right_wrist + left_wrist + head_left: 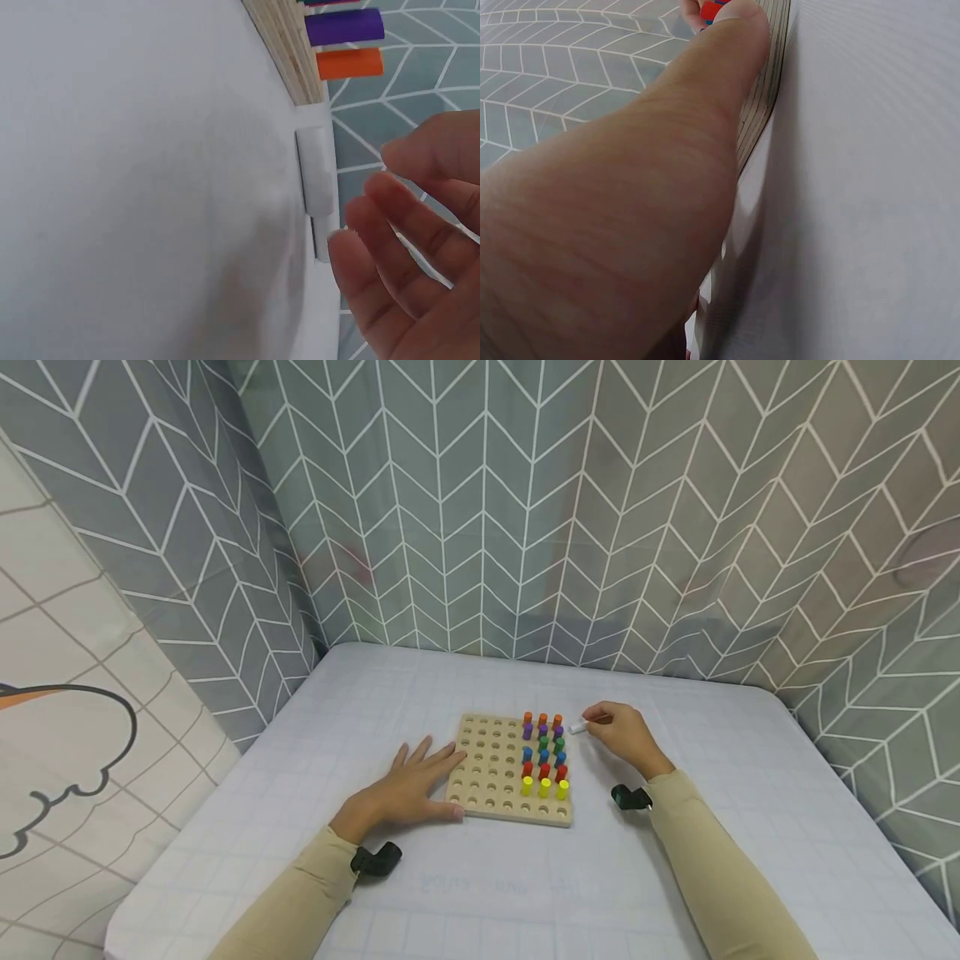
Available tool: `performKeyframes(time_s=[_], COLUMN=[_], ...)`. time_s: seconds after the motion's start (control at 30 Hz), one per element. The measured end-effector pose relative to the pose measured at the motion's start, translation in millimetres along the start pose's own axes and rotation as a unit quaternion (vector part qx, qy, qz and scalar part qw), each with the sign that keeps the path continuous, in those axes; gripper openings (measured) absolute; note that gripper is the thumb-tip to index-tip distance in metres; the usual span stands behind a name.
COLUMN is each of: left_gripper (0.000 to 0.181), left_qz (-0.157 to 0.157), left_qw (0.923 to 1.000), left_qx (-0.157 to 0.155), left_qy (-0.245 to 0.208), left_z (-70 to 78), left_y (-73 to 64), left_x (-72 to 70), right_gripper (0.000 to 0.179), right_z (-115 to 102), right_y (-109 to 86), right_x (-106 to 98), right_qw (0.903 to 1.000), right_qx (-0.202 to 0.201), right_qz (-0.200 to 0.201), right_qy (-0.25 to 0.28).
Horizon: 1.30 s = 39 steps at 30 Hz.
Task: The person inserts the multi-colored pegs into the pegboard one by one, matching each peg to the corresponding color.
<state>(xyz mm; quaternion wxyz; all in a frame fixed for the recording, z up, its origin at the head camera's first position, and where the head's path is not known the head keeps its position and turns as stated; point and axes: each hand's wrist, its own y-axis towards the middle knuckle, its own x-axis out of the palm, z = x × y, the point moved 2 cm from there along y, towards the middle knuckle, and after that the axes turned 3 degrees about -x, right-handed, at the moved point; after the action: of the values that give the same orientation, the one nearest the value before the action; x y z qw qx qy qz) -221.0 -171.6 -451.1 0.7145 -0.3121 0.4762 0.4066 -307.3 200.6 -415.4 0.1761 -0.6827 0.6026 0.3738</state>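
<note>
A pale wooden pegboard [517, 815] lies on the table, its right-hand columns filled with orange, purple, green, blue, red and yellow pegs [544, 788]. My left hand [408, 789] lies spread at the board's left side, fingertips on its edge and thumb by the near left corner. To the right of the board, two white pegs [316, 172] lie end to end on the cloth. My right hand [622, 737] hovers over them, fingers loosely bent. In the right wrist view a gap shows between thumb and fingers, with nothing held; whether a fingertip touches the farther peg I cannot tell.
A white cloth [420, 893] covers the table. Grey curtains with a white zigzag pattern [480, 527] hang behind it and at both sides. Dark wrist cameras [378, 860] sit on both of my wrists, over beige sleeves.
</note>
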Motion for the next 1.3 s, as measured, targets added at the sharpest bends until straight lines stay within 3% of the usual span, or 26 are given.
performKeyframes(time_s=[0.33,0.57,0.87,1.1,1.3], left_gripper=[0.104,0.104,0.102,0.103,0.103], left_qz=[0.0,-0.009,-0.002,-0.005,-0.006], left_qw=[1.0,0.9999,0.9999,1.0,0.9999], left_qx=[0.002,-0.001,0.005,-0.003,-0.013], left_qy=[-0.002,0.012,0.01,0.007,0.006], left_z=[2.3,5.2,6.0,5.5,2.4], left_y=[1.4,2.2,3.4,2.1,1.0], left_x=[-1.2,-3.8,-4.9,-4.7,-1.8], right_gripper=[0.019,0.019,0.017,0.019,0.023], right_z=[9,7,5,3,0], right_y=[5.5,7.6,8.5,3.1,-8.4], right_x=[8,9,10,12,12], right_qw=[0.9987,0.9954,0.9914,0.9918,0.9973], right_qx=[0.031,-0.013,-0.002,0.001,0.009], right_qz=[-0.019,-0.028,-0.06,-0.058,-0.042], right_qy=[-0.037,-0.09,-0.116,-0.114,-0.06])
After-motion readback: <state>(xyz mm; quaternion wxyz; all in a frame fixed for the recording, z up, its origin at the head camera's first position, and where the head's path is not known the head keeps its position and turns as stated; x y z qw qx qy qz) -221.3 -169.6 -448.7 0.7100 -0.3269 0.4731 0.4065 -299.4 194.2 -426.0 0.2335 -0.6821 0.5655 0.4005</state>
